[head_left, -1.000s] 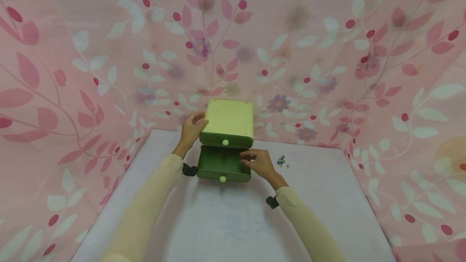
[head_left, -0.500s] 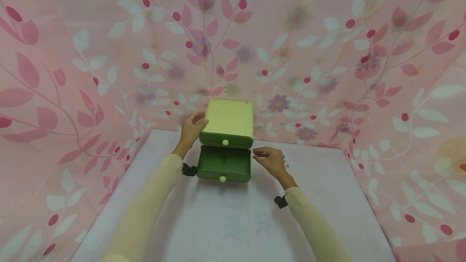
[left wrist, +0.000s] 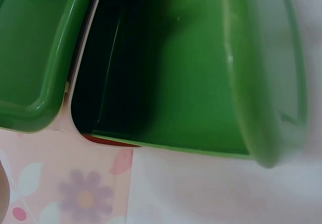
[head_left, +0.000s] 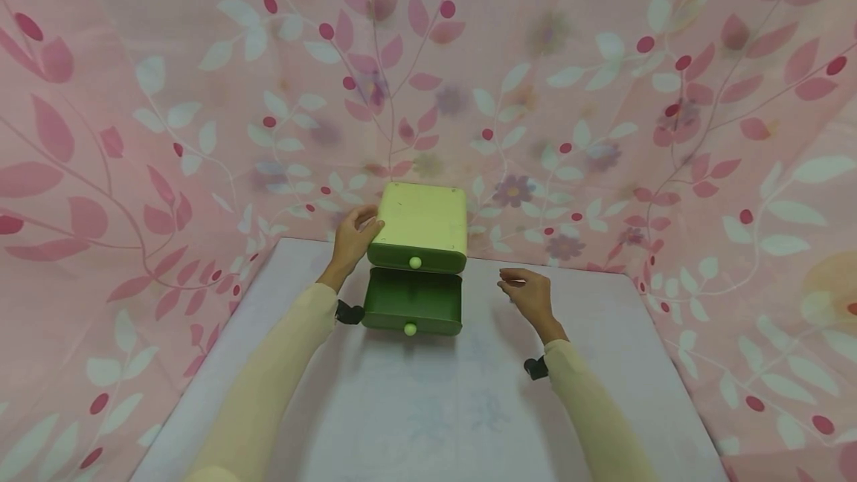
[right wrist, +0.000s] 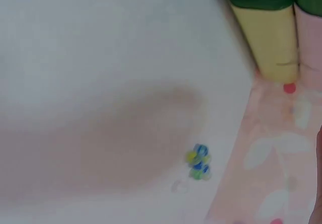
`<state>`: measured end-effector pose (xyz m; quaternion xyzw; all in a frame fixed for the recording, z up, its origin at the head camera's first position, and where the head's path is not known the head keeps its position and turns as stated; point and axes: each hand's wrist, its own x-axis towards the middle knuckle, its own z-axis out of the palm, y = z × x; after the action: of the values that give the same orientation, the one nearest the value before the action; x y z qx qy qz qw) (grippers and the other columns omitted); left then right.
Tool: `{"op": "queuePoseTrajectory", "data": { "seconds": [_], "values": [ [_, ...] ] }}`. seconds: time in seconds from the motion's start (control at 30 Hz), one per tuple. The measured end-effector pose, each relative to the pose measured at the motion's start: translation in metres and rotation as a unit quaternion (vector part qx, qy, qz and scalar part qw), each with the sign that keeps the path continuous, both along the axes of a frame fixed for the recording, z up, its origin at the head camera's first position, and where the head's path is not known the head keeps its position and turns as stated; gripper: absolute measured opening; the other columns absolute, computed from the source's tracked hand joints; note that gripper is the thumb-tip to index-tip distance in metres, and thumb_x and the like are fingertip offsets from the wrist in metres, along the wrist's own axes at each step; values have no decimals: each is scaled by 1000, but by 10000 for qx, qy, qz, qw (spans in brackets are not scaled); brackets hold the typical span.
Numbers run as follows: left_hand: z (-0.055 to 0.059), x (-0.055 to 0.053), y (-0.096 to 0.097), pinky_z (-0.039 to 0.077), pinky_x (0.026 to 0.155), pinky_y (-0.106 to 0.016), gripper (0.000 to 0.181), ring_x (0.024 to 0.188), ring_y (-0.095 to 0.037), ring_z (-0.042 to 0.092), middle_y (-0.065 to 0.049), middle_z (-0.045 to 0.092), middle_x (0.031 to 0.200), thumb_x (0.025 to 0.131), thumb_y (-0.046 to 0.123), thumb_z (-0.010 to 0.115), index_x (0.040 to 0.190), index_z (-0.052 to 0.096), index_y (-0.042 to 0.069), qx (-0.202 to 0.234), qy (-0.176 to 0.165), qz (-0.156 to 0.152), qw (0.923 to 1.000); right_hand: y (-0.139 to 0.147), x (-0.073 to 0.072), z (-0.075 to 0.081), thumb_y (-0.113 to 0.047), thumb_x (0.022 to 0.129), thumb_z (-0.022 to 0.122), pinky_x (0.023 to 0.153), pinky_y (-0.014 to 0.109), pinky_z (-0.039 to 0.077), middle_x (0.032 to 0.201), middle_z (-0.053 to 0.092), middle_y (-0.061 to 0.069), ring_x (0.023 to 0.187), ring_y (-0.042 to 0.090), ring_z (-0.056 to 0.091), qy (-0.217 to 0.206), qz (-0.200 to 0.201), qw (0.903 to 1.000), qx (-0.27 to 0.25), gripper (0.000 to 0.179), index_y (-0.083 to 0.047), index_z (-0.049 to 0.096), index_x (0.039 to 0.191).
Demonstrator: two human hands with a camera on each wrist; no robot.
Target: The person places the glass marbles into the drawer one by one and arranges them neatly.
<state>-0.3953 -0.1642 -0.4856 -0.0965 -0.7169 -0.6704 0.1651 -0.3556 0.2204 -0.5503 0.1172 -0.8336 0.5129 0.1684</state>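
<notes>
Your white table (head_left: 623, 363) carries a pale-green cabinet (head_left: 423, 216) close to its far edge. The upper drawer (head_left: 388, 257) is shut; the lower drawer (head_left: 384, 323) stands pulled out toward the near edge.

Your left hand (head_left: 352, 244) rests against the cabinet's left side, thumb at the top's edge, fingers extended along the side rather than wrapped round it. Your right hand (head_left: 529, 294) hangs above the table, to the right of the cabinet and toward the far edge. Its grip is loosely curved, with a small gap between thumb and fingers; nothing can be seen in it.

Governing relation: the bead cluster (right wrist: 199, 159) lies on the table near the far edge, judged to be below your right hand. The right hand is the nearer; the cabinet stands between the cluster and your left hand. The cluster is slightly elongated; the long axis of any single bead is too small to tell.

View check: in the head view your right hand covers nearly all of the cluster. The right wrist view exposes its blue, yellow and green beads, plus a faint clear piece (right wrist: 179, 185) just beside them.
</notes>
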Motion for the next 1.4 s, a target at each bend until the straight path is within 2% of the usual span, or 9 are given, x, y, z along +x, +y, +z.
{"op": "queuePoseTrajectory", "data": {
  "seconds": [0.2, 0.3, 0.47, 0.73, 1.1, 1.4],
  "values": [
    [18, 14, 1, 37, 111, -47, 49, 132, -43, 42, -33, 45, 138, 91, -1, 66, 135, 46, -13, 238, 26, -310, 9992, 21, -4, -12, 4, 78, 79, 71, 20, 59, 95, 73, 15, 85, 29, 72, -90, -408, 9989, 229, 23, 3, 75, 100],
    [22, 18, 1, 37, 110, -49, 49, 131, -45, 41, -35, 45, 137, 90, -3, 65, 134, 46, -14, 259, 45, -365, 9990, 30, -6, -21, 1, 78, 79, 73, 25, 60, 95, 73, 13, 86, 28, 72, -248, -669, 9965, 427, 23, 0, 75, 101],
    [20, 17, 1, 37, 110, -49, 50, 131, -46, 41, -35, 45, 136, 90, -4, 66, 134, 46, -14, 293, 111, -406, 9987, 38, -5, -31, 1, 79, 78, 76, 32, 60, 96, 73, 16, 88, 30, 71, -414, -965, 9934, 469, 23, 2, 75, 102],
    [19, 15, 1, 35, 111, -52, 48, 131, -48, 40, -38, 44, 136, 89, -6, 65, 133, 47, -14, 402, 243, -471, 9978, 48, 0, -41, -1, 80, 77, 81, 43, 59, 102, 71, 21, 93, 35, 70, -741, -1107, 9888, 679, 29, 6, 71, 108],
    [20, 14, 3, 37, 110, -49, 46, 129, -49, 42, -37, 45, 134, 89, -8, 64, 132, 48, -14, 320, 269, -339, 9986, 56, 1, -56, -2, 83, 75, 85, 44, 57, 110, 69, 21, 100, 36, 67, -1247, -1337, 9788, 919, 34, 6, 68, 116],
    [22, 15, 2, 35, 110, -53, 47, 130, -49, 41, -39, 44, 134, 89, -7, 65, 132, 47, -14, 285, 267, -381, 9985, 59, -1, -63, -3, 85, 72, 88, 48, 55, 111, 68, 23, 102, 37, 66, -1310, -1301, 9767, 1092, 33, 5, 68, 117]
  ]
}}
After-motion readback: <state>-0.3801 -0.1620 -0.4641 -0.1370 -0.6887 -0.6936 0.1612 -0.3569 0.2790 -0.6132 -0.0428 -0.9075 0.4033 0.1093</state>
